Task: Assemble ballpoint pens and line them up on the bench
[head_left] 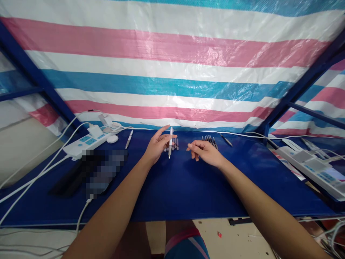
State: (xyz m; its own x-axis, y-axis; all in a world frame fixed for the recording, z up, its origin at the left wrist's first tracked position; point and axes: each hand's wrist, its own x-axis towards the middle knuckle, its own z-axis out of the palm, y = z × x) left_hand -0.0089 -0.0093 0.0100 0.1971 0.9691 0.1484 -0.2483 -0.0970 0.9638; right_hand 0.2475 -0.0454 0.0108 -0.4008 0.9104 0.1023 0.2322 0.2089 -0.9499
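A white pen with a grey grip (170, 144) stands nearly upright, tip down, between the thumb and fingers of my left hand (159, 144), above the blue tabletop (172, 190). My right hand (203, 151) hovers to its right, apart from the pen. Its fingers are curled with thumb and forefinger together; whatever they may pinch is too small or hidden to make out. Partly hidden behind my left hand lie several short greyish pieces (175, 144). Several slim dark sticks, like pen refills (211, 140), lie in a row behind my right hand.
Another white pen (129, 139) lies at the left, a dark slim pen-like piece (225, 139) at the right. A white power strip (86, 142) with cables and a blurred phone (106, 176) occupy the left side. Another power strip (312, 172) sits far right. A striped sheet (172, 82) hangs behind.
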